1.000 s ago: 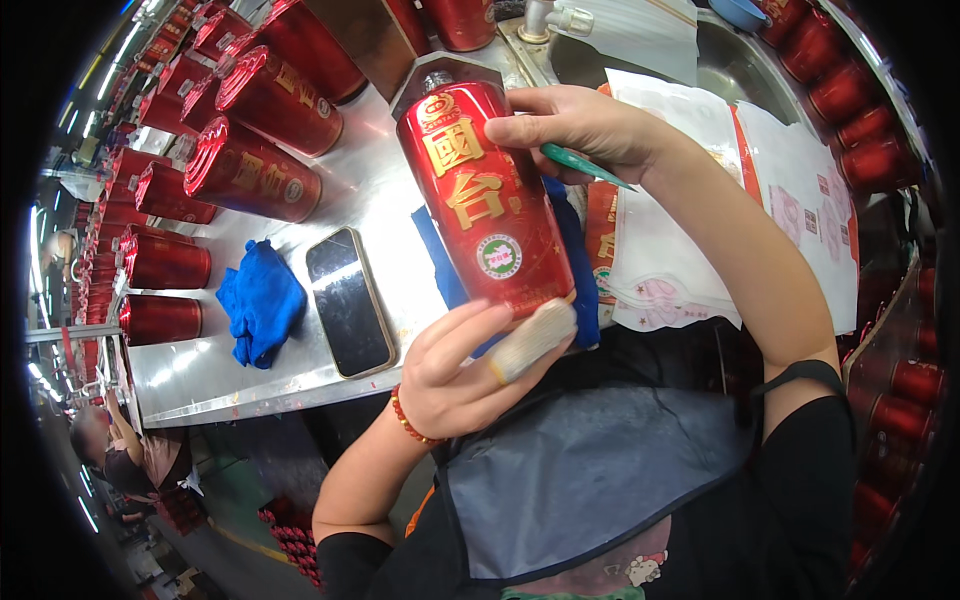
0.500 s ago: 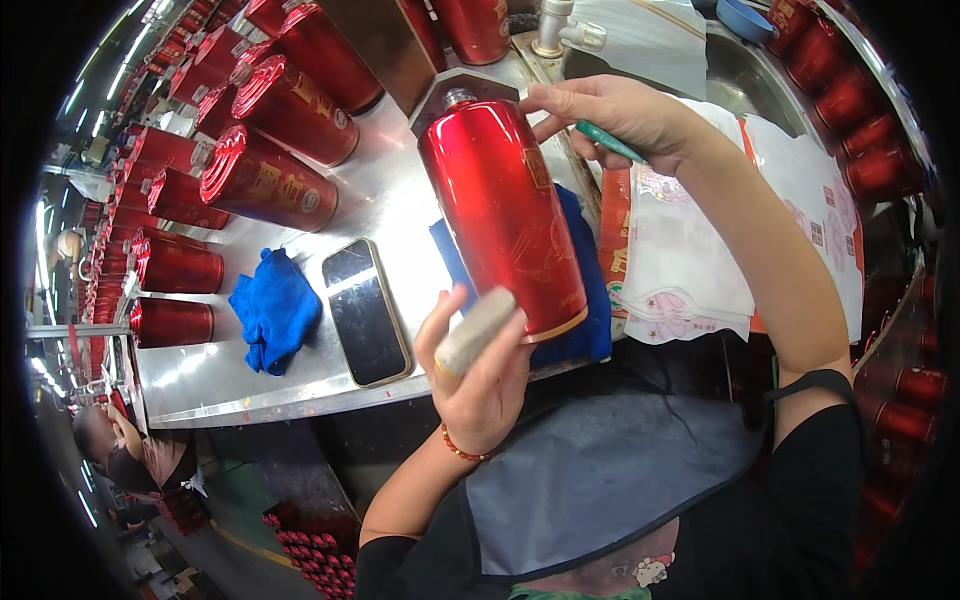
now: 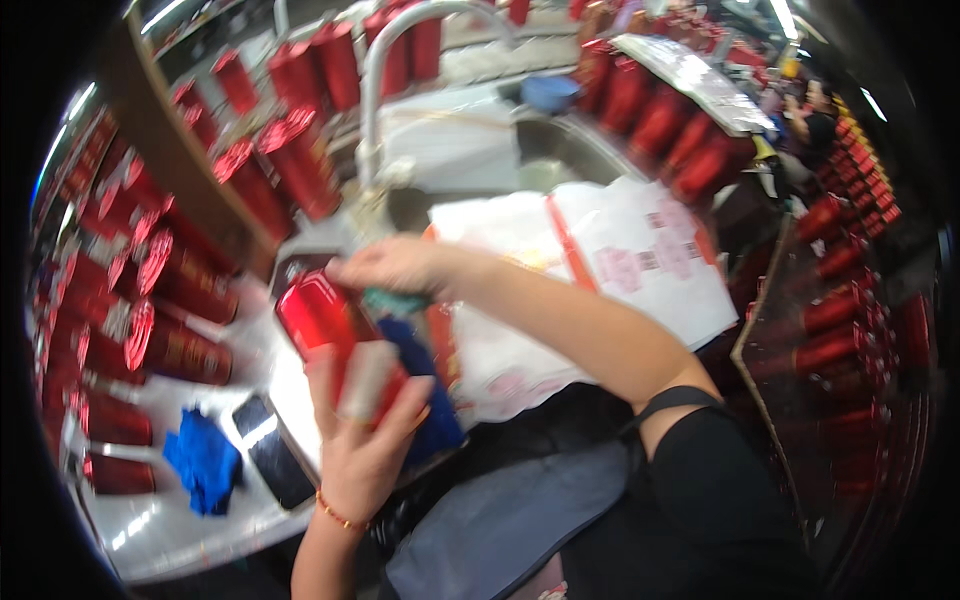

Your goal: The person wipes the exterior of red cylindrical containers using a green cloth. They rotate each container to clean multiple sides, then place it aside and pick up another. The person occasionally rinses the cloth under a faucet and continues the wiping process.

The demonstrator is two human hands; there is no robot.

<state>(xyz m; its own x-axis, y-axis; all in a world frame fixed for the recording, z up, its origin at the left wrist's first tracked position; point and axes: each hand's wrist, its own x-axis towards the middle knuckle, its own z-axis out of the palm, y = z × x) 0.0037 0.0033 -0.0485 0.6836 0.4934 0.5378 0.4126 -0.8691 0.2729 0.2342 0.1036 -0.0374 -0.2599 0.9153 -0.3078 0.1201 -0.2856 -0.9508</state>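
With the left hand (image 3: 365, 440) clasping the base of the red bottle (image 3: 335, 335) tilted above the steel surface (image 3: 160, 530) and the right hand (image 3: 395, 265) gripping its top, turn it slowly, both grips kept firm.

The view swings up and right, blurred now. The glossy red cylindrical bottle (image 3: 325, 320) sits lower left of centre, its labelled face turned away. The left hand (image 3: 365, 440) with its pale block lies at the bottle's 5 o'clock; the right hand (image 3: 395, 265) grips at 1 o'clock.
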